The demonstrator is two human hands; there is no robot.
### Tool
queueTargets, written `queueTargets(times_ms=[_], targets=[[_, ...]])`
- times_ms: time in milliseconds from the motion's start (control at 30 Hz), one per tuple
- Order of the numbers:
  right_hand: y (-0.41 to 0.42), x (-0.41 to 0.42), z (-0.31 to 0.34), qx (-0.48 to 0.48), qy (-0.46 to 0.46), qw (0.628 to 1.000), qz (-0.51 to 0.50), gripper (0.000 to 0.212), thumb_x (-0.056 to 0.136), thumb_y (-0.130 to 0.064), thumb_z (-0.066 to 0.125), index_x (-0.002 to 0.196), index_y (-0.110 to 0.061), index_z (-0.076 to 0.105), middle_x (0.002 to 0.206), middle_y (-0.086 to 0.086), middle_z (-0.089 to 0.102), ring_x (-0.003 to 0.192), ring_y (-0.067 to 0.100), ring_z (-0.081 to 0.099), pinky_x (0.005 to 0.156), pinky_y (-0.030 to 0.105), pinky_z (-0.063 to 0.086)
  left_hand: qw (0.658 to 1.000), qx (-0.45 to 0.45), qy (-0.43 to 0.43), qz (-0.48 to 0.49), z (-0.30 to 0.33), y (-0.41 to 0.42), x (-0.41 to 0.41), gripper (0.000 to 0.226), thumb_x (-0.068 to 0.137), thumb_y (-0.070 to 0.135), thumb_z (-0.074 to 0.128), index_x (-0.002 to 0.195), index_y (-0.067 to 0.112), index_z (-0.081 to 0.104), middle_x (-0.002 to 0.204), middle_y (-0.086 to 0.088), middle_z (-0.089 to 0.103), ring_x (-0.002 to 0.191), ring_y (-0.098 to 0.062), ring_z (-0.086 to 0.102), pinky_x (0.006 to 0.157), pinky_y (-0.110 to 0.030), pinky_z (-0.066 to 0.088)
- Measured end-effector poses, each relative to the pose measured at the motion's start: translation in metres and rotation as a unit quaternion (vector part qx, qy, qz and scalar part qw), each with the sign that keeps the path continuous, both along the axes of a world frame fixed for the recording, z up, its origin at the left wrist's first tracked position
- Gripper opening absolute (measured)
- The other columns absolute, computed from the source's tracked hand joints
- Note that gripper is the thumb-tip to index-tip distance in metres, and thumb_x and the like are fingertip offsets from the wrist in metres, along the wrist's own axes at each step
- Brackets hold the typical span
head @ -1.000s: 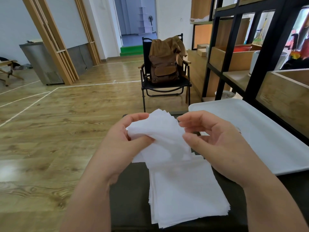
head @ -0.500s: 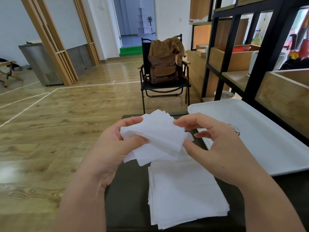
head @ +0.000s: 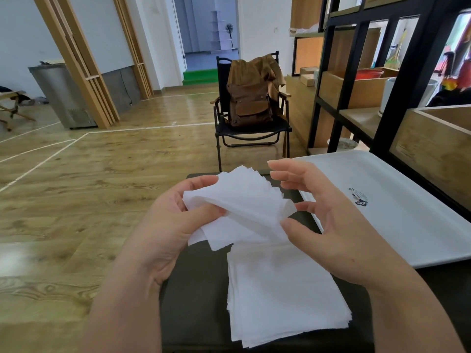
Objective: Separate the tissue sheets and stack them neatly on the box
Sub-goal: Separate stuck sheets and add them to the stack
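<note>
The left hand (head: 163,225) holds a fanned bundle of thin white tissue sheets (head: 242,207) above the dark box. Its thumb lies across the near face of the bundle and its curled fingers (head: 201,180) wrap behind the far side, so the grip is closed around the sheets.

The right hand (head: 339,225) is beside the bundle on its right edge. Its thumb tip touches the lower right corner of the sheets, and the index and remaining fingers are spread, gently bent and apart from one another. Whether a single sheet is pinched between thumb and finger cannot be told, as the contact is hidden behind the paper.

Below the hands, a flat stack of white square tissue sheets (head: 285,296) lies on the top of the dark, matt-surfaced box (head: 196,289). Its edges are slightly staggered at the near right corner. The held bundle hangs just above the far edge of this stack.

To the right of the box is a white rectangular tray (head: 407,220), bearing a small dark printed mark. Beyond it stands a black metal shelf unit with wooden compartments (head: 356,72). Further back, on the wooden plank floor (head: 89,187), is a black folding chair (head: 252,133) with a brown canvas backpack (head: 251,98) upright on its seat
</note>
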State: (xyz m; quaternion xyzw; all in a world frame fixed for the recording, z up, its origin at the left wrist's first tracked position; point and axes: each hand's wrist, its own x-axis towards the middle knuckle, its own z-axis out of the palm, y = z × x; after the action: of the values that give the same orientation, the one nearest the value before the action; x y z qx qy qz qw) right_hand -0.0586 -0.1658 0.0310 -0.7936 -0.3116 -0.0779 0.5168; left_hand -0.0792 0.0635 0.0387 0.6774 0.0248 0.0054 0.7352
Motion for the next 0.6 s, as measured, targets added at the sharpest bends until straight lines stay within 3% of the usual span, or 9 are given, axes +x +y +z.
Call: queueTargets(times_ms=[300, 433, 600], targets=[[0.006, 0.002, -0.004, -0.024, -0.006, 0.999, -0.041, 0.057, 0.078, -0.032, 0.064, 0.126, -0.056, 0.044, 0.123, -0.035, 0.048, 0.121, -0.011, 0.043, 0.082, 0.004, 0.042, 1.000, 0.000, -0.003, -0.006, 0.003, -0.003, -0.001, 0.066, 0.059, 0.004, 0.086, 0.119, 0.018, 0.064, 0.101, -0.008, 0.077, 0.084, -0.022, 0.075, 0.060, -0.023, 0.057], [0.009, 0.003, -0.003, 0.012, -0.020, 0.998, -0.059, 0.047, 0.083, -0.021, 0.072, 0.117, -0.049, 0.057, 0.118, -0.031, 0.055, 0.116, -0.004, 0.050, 0.084, 0.013, 0.043, 1.000, 0.020, -0.003, -0.007, 0.001, -0.005, -0.002, 0.063, 0.057, 0.015, 0.079, 0.117, 0.023, 0.065, 0.101, -0.008, 0.077, 0.087, -0.025, 0.075, 0.063, -0.025, 0.058], [0.013, 0.000, 0.004, 0.115, -0.023, 0.988, -0.097, 0.010, 0.081, -0.028, 0.070, 0.086, -0.035, 0.074, 0.095, -0.021, 0.069, 0.100, 0.005, 0.063, 0.074, 0.019, 0.052, 0.995, 0.083, -0.002, -0.049, 0.001, -0.006, -0.005, 0.061, 0.064, 0.009, 0.088, 0.115, 0.034, 0.066, 0.100, -0.012, 0.076, 0.089, -0.026, 0.074, 0.069, -0.029, 0.060]])
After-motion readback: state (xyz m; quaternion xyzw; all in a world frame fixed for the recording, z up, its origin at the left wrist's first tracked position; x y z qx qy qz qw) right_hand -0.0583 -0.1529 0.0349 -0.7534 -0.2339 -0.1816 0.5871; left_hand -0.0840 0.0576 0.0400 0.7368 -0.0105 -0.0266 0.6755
